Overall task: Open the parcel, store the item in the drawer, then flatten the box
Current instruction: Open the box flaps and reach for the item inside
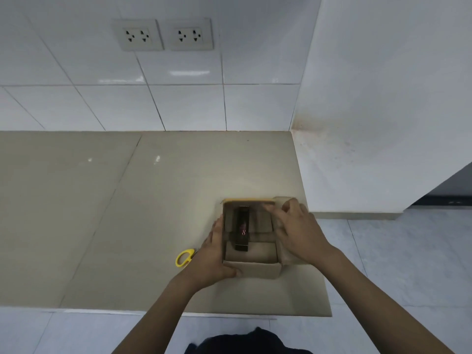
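Observation:
A small brown cardboard box (258, 269) stands open on the beige counter near its right end. Inside lies a slim black item (242, 229) with pink print, lengthwise in the box. My left hand (213, 254) grips the box's left wall, thumb on the near front corner. My right hand (297, 229) presses the right flap (286, 254) outward and down, its fingertips at the far right rim. The far flap has a yellow edge (247, 200).
Yellow-handled scissors (184, 257) lie on the counter (127, 213) just left of my left hand, partly hidden by it. The counter's right edge is close to the box; beyond it is tiled floor. A white tiled wall with two sockets (163, 34) stands behind.

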`<control>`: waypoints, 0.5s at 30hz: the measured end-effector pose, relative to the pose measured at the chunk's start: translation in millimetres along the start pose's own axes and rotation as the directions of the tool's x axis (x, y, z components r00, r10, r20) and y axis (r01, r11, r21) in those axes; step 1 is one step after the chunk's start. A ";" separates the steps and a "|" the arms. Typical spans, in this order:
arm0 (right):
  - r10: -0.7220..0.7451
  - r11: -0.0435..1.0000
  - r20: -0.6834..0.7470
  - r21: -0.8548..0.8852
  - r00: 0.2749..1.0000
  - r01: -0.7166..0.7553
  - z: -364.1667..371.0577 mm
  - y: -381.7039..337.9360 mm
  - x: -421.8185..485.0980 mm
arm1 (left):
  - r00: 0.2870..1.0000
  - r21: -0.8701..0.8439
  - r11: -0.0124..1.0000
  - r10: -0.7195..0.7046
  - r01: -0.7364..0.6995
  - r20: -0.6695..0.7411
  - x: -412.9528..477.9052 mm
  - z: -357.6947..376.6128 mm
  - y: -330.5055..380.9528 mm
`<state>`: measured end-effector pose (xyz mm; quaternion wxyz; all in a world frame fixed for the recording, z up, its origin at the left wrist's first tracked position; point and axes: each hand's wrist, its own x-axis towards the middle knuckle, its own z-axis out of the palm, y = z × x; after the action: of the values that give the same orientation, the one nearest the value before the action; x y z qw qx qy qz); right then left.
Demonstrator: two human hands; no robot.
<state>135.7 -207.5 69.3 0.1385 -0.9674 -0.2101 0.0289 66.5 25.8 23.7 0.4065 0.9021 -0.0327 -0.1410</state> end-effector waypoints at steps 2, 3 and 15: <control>0.030 0.999 -0.063 0.021 0.998 -0.028 2.3 -0.7 10.2 | 1.000 -0.028 1.000 0.005 -0.005 0.002 -0.7 -0.2 -0.2; 0.053 0.999 -0.070 0.015 0.996 -0.052 4.3 -1.7 17.0 | 1.000 -0.040 0.999 0.008 -0.008 0.005 -1.1 0.3 0.0; 0.318 0.939 -0.027 0.144 0.948 -0.311 43.2 -37.7 51.0 | 1.000 -0.064 0.998 -0.013 0.012 -0.010 -2.9 -0.8 8.1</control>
<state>162.1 -142.5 38.5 0.2038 -0.9770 -0.0468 0.0411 64.4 21.5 30.9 0.4346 0.8895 -0.0205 -0.1399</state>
